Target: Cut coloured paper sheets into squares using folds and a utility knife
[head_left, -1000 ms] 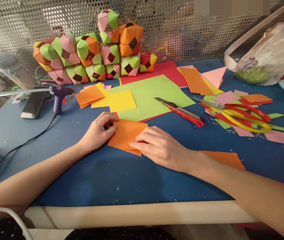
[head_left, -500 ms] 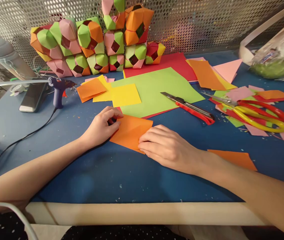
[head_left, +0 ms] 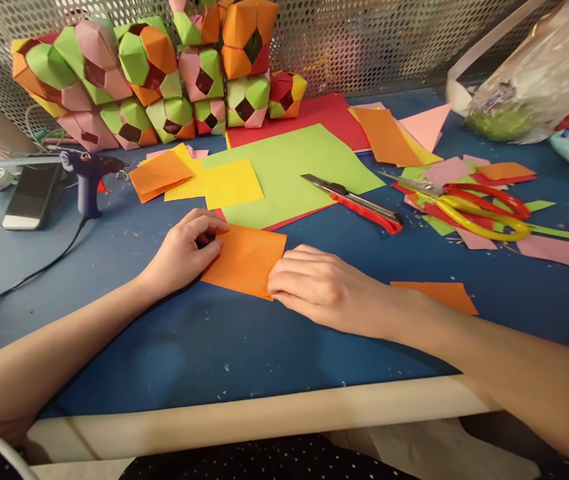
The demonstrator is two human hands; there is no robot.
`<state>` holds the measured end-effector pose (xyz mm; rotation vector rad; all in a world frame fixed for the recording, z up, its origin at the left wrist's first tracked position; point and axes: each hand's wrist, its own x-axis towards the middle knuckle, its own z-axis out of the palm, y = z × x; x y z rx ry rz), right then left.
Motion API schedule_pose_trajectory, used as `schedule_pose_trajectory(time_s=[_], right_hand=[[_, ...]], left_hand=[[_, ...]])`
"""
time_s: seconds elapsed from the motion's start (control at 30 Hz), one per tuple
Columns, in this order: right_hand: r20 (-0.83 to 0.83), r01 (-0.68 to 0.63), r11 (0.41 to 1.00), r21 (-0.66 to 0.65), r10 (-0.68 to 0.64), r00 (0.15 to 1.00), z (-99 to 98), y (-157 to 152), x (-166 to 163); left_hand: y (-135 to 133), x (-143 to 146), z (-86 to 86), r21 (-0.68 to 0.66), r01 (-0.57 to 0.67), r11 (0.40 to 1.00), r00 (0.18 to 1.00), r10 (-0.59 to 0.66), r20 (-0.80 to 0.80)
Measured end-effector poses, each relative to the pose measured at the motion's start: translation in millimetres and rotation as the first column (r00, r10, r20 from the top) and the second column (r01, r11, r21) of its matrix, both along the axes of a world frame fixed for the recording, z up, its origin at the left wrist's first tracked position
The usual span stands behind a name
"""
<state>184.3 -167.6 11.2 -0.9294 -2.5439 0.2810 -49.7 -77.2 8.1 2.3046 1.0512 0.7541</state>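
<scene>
An orange sheet of paper [head_left: 245, 259] lies on the blue table between my two hands. My left hand [head_left: 183, 251] pinches its left edge, thumb and fingertips close together on the paper. At the lower right corner, the bunched fingers of my right hand [head_left: 321, 287] grip the sheet; the fingertips are partly hidden. Just beyond it are a yellow paper piece [head_left: 233, 183] and a large green sheet [head_left: 309, 157] with a red box cutter [head_left: 359, 202] resting across its right side. Another orange piece [head_left: 437, 297] sits beyond my right forearm.
Folded paper balls [head_left: 149, 57] are stacked against the perforated metal panel. A glue gun [head_left: 89, 175] with its cord and a phone [head_left: 31, 193] are at left. Scissors [head_left: 484, 205] lie on paper scraps at right, near a plastic bag [head_left: 519, 80].
The camera view has turned to the right, so everything appears further left. The orange sheet lies a little flatter near my right hand; both hands keep their hold.
</scene>
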Motion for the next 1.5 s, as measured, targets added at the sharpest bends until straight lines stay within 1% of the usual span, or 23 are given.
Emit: schedule_pose_trajectory(time_s=[0.2,0.3,0.47,0.57,0.7,0.93,1.1,1.2,1.23,1.3,1.33,1.37,1.4,1.43,1.47,1.5], right_hand=[[0.034,-0.013,1.000,0.005,0.013,0.999,1.6,0,0],[0.051,-0.020,1.000,-0.024,0.021,0.998,3.4,-1,1],[-0.002,-0.040,0.994,-0.101,0.040,0.999,7.6,0,5],[-0.021,-0.053,0.993,-0.106,0.051,0.998,8.2,0,6],[-0.004,-0.060,0.992,-0.109,0.060,0.998,7.0,0,7],[0.106,-0.060,0.997,-0.040,0.064,0.992,6.2,-3,5],[0.147,-0.067,0.998,-0.022,0.070,0.987,6.1,-7,4],[0.152,-0.075,0.997,0.009,0.073,0.986,5.0,-8,3],[0.150,-0.075,0.997,0.023,0.071,0.986,4.7,-8,3],[0.149,-0.070,0.997,0.043,0.063,0.987,4.4,-8,3],[0.149,-0.065,0.997,0.046,0.058,0.987,4.3,-8,2],[0.142,-0.062,0.997,0.047,0.055,0.988,4.2,-8,2],[0.134,-0.060,0.997,0.044,0.054,0.990,4.1,-7,1],[0.124,-0.058,0.997,0.042,0.052,0.991,4.0,-7,0],[0.116,-0.056,0.997,0.044,0.050,0.992,3.9,-6,-1],[0.110,-0.057,0.997,0.052,0.051,0.993,3.8,-6,-1]], left_hand=[[0,1,1.1,0.001,-0.010,1.000,1.000,0.010,-0.011],[0,1,1.4,0.000,-0.008,1.000,1.000,0.008,-0.010],[1,1,0.9,0.002,0.000,1.000,1.000,0.000,-0.009],[1,1,0.9,0.001,-0.001,1.000,1.000,0.001,-0.011],[1,0,0.9,0.003,-0.004,1.000,1.000,0.004,-0.015],[0,1,0.1,0.026,-0.013,1.000,1.000,0.013,-0.016],[1,1,-3.3,0.031,-0.027,0.999,1.000,0.027,-0.002],[2,1,-1.0,0.039,-0.031,0.999,0.999,0.031,-0.010],[1,1,1.8,0.061,-0.038,0.997,0.999,0.039,-0.020],[-8,3,10.5,0.163,-0.044,0.986,0.997,0.053,-0.055],[-16,4,15.9,0.247,-0.033,0.968,0.995,0.056,-0.087],[-26,6,21.3,0.334,0.019,0.942,0.991,0.027,-0.131],[-37,7,26.4,0.405,0.105,0.908,0.979,-0.024,-0.201],[-50,9,30.6,0.434,0.212,0.875,0.947,-0.074,-0.312],[-62,10,34.0,0.448,0.288,0.847,0.902,-0.083,-0.423],[-74,11,36.6,0.477,0.354,0.805,0.853,-0.069,-0.517]])
